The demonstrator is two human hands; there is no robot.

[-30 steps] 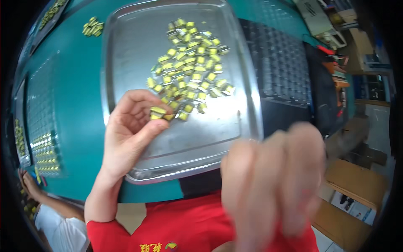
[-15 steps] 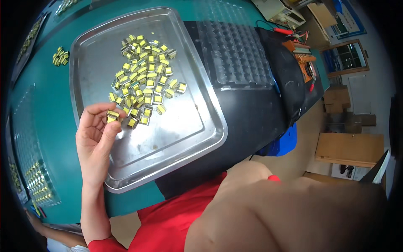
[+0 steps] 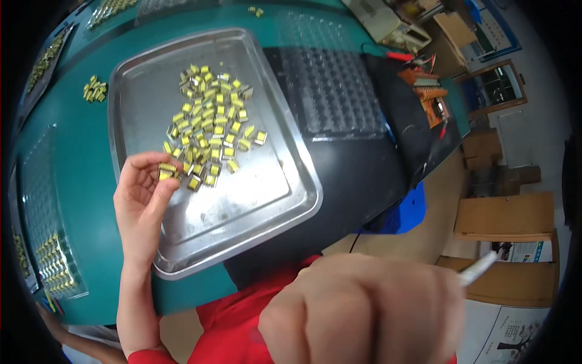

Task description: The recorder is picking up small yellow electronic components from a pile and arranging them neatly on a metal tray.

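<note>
In my left hand (image 3: 138, 200) a small yellow-taped transformer (image 3: 167, 172) is pinched between thumb and fingers, over the tray's left edge. The metal tray (image 3: 242, 233) bears a loose heap of similar yellow-and-dark transformers (image 3: 209, 121), just beyond my fingertips. My right hand (image 3: 364, 309) is large and blurred close to the camera, at the lower right, closed in a fist. From it a slim pale pointed tool (image 3: 479, 268) sticks out to the right; its kind does not show, and the rest is hidden by the hand.
Clear plastic blister trays (image 3: 336, 91) lie beyond the metal tray on the right. A small transformer pile (image 3: 94, 89) sits on the green table, with a part-filled blister tray (image 3: 56, 261) at the left. A black bag-like item (image 3: 397, 115) and orange tool holder (image 3: 431, 103) stand right.
My right hand has shifted, and its fist and knuckles now show more, with the pale tool nearer to it. The left hand still pinches the transformer. The whole view has shifted slightly.
</note>
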